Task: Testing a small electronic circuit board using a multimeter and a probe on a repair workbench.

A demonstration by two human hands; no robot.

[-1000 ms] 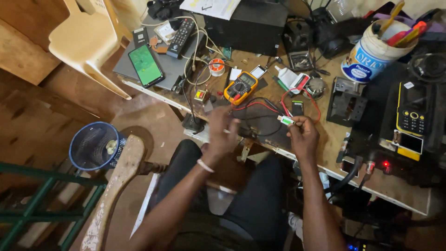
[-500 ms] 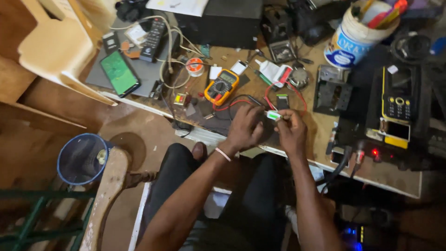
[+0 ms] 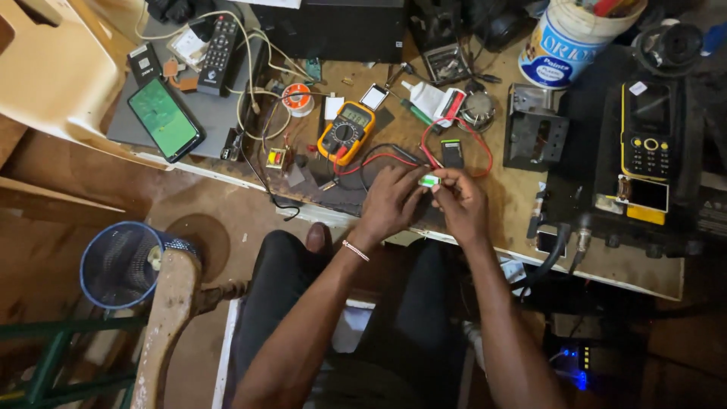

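Workbench, seated position, listed left to right.

- Smartphone [image 3: 165, 119], green screen lit, on a grey slab at the far left; black remote control [image 3: 218, 45] beyond it.
- Solder spool [image 3: 297, 98], then a yellow multimeter [image 3: 346, 131], its red and black leads trailing toward the hands.
- Left hand [image 3: 390, 201]: fingers curled, tips pressed on the left end of a small green-and-white component [image 3: 429, 180]. Whether a probe is also held cannot be told.
- The component: held between both hands just above the bench's near edge, long axis roughly left to right, ends reaching into each grip.
- Right hand [image 3: 462, 203]: thumb and forefinger pinching the component's right end. Both hands equally near.
- White paint bucket [image 3: 564, 47] of tools, far right rear; yellow-and-black keypad phone [image 3: 645, 144] beside it.
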